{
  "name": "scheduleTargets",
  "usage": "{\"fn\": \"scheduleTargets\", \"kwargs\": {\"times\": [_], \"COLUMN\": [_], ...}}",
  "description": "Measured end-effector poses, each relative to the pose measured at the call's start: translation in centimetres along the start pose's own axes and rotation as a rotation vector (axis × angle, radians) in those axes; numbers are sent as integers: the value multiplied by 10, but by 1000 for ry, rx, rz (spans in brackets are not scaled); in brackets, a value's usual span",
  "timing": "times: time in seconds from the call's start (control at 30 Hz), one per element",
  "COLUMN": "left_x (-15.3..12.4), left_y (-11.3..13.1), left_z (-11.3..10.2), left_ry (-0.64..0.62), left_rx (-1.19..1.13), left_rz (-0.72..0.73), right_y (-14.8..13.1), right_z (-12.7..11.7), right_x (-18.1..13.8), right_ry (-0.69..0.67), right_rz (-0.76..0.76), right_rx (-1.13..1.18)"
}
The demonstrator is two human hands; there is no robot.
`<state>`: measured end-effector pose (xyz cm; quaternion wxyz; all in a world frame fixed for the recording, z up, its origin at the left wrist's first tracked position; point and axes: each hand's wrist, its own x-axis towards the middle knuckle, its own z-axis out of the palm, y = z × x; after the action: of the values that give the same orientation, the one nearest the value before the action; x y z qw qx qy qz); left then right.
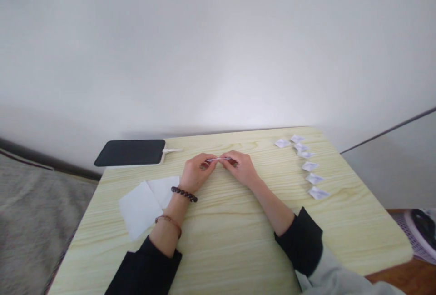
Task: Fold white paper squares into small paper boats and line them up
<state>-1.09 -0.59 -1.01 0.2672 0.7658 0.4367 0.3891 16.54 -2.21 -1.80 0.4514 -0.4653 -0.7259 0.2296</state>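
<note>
Between the fingertips of both hands is a small folded piece of white paper (211,160), held just above the middle of the table; most of it is hidden by the fingers. My left hand (198,169) pinches its left part, and dark beads and a thin brown band circle that wrist. My right hand (240,167) pinches the right part, thumb and fingertips meeting those of the left. Flat white paper sheets (139,208) lie beside and partly behind my left forearm. Over on the right, several folded paper boats (309,166) stand in a rough line.
A black-topped device (131,152) with a white plug and cable (173,150) lies at the table's back left. The pale wood-grain table (225,249) meets a white wall (218,49) behind. A purple basket (417,236) stands on the floor at right; grey fabric is at left.
</note>
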Motion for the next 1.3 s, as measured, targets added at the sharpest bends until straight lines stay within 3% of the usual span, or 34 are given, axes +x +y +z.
{"fn": "scheduleTargets", "kwargs": {"times": [0.5,1.3], "left_x": [-1,1], "left_y": [-1,-7], "left_z": [-1,5], "left_ry": [-16,-2], "left_rx": [-59,-73], "left_rz": [-136,-95], "right_y": [1,3], "right_z": [2,4], "right_x": [0,1], "right_ry": [2,27], "right_rz": [54,73], "right_rx": [-18,21]}}
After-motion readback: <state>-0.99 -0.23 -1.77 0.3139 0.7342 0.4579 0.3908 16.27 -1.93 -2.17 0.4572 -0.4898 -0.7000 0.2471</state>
